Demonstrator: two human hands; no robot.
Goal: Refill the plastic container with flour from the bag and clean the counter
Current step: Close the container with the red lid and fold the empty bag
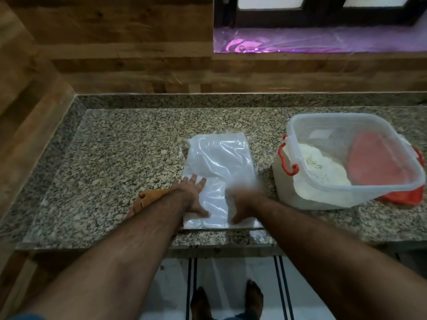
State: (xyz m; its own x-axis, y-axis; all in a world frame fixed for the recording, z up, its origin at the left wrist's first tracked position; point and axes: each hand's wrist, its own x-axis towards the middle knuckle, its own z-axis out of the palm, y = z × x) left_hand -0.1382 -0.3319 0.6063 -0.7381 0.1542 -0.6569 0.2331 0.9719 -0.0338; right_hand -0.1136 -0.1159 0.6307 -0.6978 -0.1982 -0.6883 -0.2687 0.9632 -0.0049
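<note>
Flour (323,165) already heaped in the lidless plastic container (300,199) at three o'clock, emptied bag (219,162) flat at worktop (111,162) centre under left hand (193,192) – fingers spread, gripping nothing – right hand (243,202) too blurred to tell – wiping seemingly left.

The flour bag (218,179), a flat, empty-looking sack of shiny white plastic, lies spread out near the front edge of the granite counter (111,158), its long side running front to back. Well to its right, near the counter's right end, stands the clear plastic container (346,158) with red latches, lidless and tilted, partly filled with white flour (321,165).
</note>
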